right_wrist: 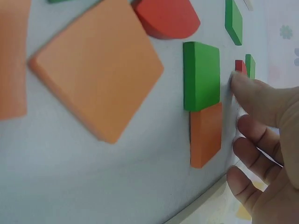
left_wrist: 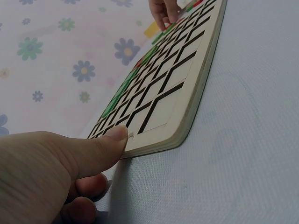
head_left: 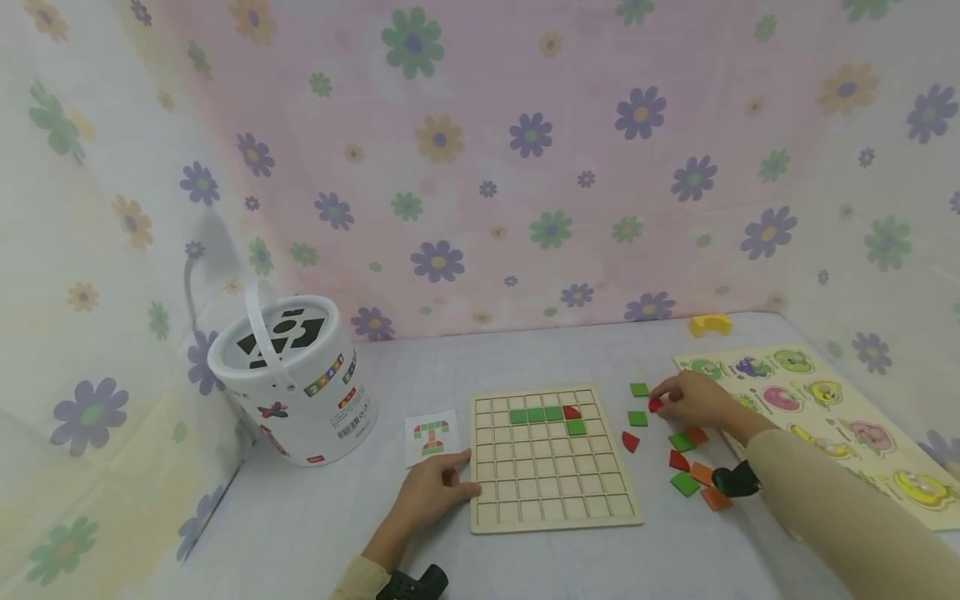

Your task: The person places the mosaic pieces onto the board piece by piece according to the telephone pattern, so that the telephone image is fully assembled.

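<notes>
A wooden grid board lies flat on the table, with a row of green squares, a red quarter-circle and one more green square in its cells. My left hand holds the board's left edge, the thumb on top at the corner. To the right of the board, my right hand pinches a red quarter-circle piece between thumb and fingers; the thumb partly hides it in the right wrist view. Near that hand lie loose green squares, orange squares and red quarter-circles.
A small pattern card lies left of the board. Behind it stands a white bucket with a slotted lid and handle. A fruit picture board lies under the right forearm, and a yellow arch block sits at the back.
</notes>
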`<act>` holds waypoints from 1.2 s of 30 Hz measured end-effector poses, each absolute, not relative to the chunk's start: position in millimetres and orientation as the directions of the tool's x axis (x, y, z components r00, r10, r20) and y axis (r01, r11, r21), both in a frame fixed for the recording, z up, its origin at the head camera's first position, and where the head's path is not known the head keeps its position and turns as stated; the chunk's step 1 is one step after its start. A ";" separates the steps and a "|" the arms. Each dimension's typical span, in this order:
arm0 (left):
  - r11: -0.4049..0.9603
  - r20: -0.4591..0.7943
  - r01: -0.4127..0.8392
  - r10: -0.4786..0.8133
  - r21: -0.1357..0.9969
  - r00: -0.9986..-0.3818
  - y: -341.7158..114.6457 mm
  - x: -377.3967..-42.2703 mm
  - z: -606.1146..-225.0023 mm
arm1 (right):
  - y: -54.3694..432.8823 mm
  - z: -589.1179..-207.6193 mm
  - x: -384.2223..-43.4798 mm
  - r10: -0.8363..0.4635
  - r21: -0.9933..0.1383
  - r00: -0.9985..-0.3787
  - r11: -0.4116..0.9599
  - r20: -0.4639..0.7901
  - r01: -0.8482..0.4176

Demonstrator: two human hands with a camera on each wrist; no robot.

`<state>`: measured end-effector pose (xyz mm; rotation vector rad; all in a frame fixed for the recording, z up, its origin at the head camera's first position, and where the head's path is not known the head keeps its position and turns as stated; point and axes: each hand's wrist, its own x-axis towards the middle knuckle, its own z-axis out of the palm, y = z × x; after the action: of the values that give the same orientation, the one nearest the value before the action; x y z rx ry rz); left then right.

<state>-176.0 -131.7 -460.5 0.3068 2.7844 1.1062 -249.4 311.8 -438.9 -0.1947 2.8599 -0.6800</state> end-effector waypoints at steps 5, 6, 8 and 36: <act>0.709 -0.041 0.144 0.237 0.691 -0.971 -132.6 -176.6 -460.1 | 310.3 -434.7 -247.7 -0.170 -0.466 -0.972 0.882 -0.161 -0.077; 0.709 -0.042 0.144 0.238 0.691 -0.970 -132.7 -176.6 -460.2 | 309.7 -434.7 -247.9 -0.166 -0.468 -0.973 0.881 -0.159 -0.074; 0.708 -0.043 0.143 0.238 0.691 -0.970 -132.7 -176.9 -460.5 | 309.6 -436.6 -249.4 -0.165 -0.471 -0.974 0.879 -0.154 -0.075; 0.698 -0.072 0.111 0.227 0.707 -0.971 -133.0 -179.1 -461.7 | 230.1 -432.1 -269.7 -0.392 -0.466 -0.914 0.793 0.101 -0.392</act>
<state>-179.1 -133.0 -461.7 0.2762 2.7512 1.1310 -269.7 230.1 -432.1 -0.6500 2.9742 -0.7722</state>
